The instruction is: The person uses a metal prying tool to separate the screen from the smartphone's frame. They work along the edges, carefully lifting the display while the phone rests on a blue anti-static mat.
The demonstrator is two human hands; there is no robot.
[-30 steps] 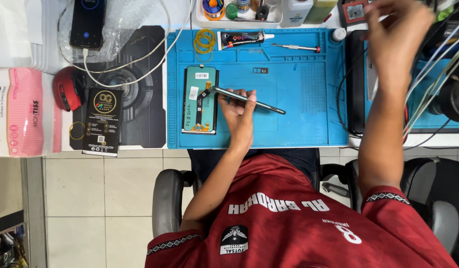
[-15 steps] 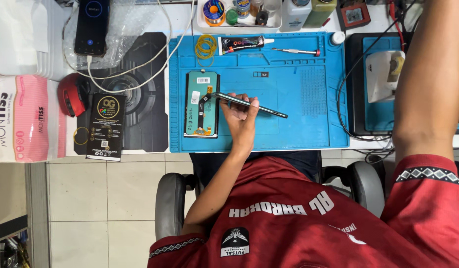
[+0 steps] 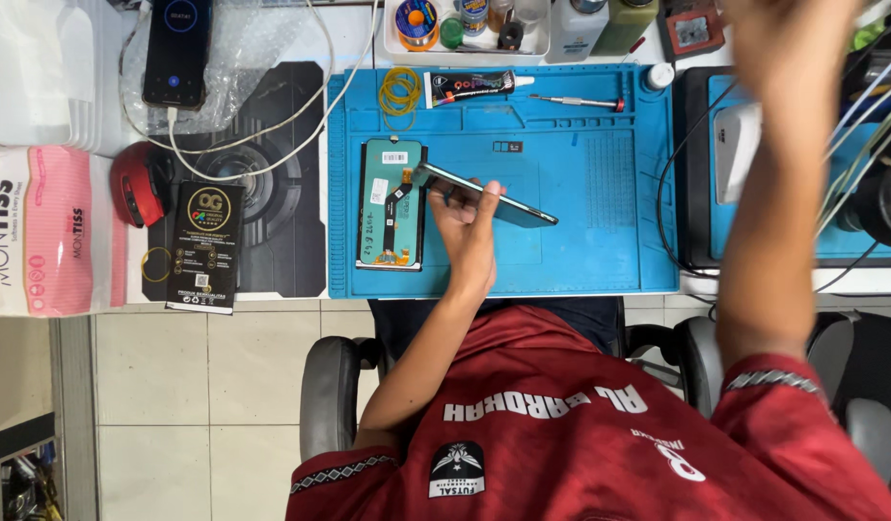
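My left hand (image 3: 468,227) grips a thin dark phone body (image 3: 508,203) and holds it tilted above the blue work mat (image 3: 600,222). Just left of it a teal display panel (image 3: 390,203) lies back side up on the mat, showing its orange flex cable. My right hand (image 3: 788,39) is raised at the upper right over the cables. It is blurred by motion, and I cannot tell what it holds.
A glue tube (image 3: 470,87), a small screwdriver (image 3: 576,100) and yellow rubber bands (image 3: 399,92) lie along the mat's far edge. A charging phone (image 3: 176,50), a black box (image 3: 206,246) and a pink tissue pack (image 3: 40,232) sit left. A tray of bottles (image 3: 465,24) stands behind.
My right arm has swung around at the upper right, up past the frame edge and back into view. My left hand keeps the phone body tilted over the mat.
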